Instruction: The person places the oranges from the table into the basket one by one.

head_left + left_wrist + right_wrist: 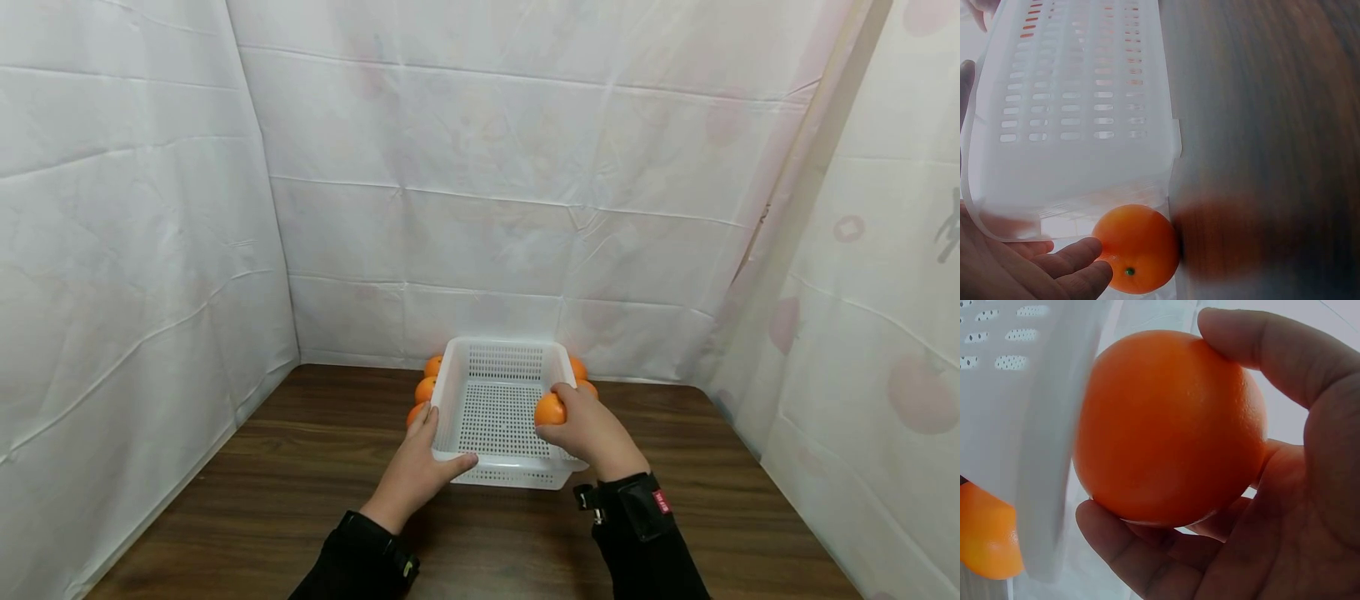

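Note:
A white perforated plastic basket (498, 462) stands on the brown wooden table, its inside bare. My right hand (596, 429) grips an orange (551, 410) over the basket's right side. In the right wrist view, thumb and fingers curve round that orange (1169, 428), close beside the rim. At the near left corner, my left hand (414, 471) rests against the basket, thumb along the front rim and fingers stretched along the left side. The left wrist view shows these fingers (1075, 262) fairly straight, tips right at another orange (1138, 247) beside the basket.
Along the basket's left side sits a row of three oranges (425, 389). On the right side, two more oranges (577, 368) show partly behind the rim and my right hand. White cloth (487, 242) hangs behind the table (322, 467) and along both sides.

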Demonstrator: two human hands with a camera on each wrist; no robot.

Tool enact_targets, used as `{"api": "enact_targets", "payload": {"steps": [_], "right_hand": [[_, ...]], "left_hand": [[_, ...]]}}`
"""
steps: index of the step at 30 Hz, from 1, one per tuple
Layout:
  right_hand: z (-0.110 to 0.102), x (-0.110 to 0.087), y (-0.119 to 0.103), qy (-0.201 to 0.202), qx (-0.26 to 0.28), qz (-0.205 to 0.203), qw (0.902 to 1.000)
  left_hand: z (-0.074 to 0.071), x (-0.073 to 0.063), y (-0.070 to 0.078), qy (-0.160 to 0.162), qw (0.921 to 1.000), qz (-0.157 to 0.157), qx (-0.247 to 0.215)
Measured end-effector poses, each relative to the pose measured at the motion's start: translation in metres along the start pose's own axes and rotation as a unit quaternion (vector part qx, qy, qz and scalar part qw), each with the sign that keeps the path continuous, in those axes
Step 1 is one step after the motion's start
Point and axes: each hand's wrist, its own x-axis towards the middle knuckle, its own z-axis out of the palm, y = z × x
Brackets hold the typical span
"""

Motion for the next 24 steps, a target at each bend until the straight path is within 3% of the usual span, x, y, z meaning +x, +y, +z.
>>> {"api": "enact_targets", "payload": {"steps": [24], "right_hand": [[0.0068, 0.0021, 0.0002, 0.0, -0.016, -0.003, 0.9999]], "left_hand": [[0.0003, 0.0008, 0.0002, 0.001, 1.0, -0.004, -0.001]]}}
